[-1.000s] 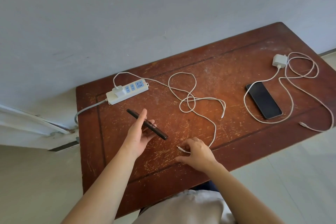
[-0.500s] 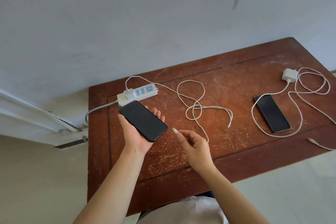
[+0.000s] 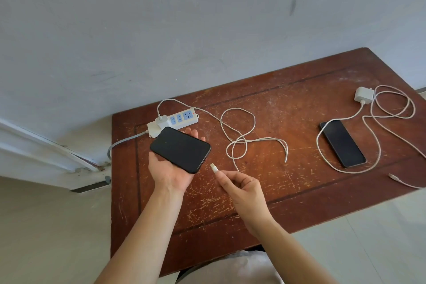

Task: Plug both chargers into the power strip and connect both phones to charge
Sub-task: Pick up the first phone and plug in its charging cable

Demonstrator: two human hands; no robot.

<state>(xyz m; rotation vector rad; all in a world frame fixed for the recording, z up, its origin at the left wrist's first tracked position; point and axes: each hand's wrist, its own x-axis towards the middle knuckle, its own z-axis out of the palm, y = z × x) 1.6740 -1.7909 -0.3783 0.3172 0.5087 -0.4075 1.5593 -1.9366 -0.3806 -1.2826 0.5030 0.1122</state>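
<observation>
Phone in one hand, cable plug in the other, over a scratched wooden table

Head view: the left hand (image 3: pixel 171 168) cradles a black phone (image 3: pixel 180 149) screen-up on its open palm, fingers curled under the far edge; the right hand (image 3: pixel 242 188) pinches a white cable plug (image 3: pixel 214 166) between thumb and forefinger, its tip just beside the phone's lower corner, not touching; the white cable (image 3: pixel 239 131) loops across the table (image 3: pixel 299 191) to a charger (image 3: pixel 161 120) seated in the power strip (image 3: pixel 182 120); well to the right, a second phone (image 3: pixel 342 143) lies flat beside an unplugged second charger (image 3: pixel 363 95) and its coiled cable (image 3: pixel 389 110)
</observation>
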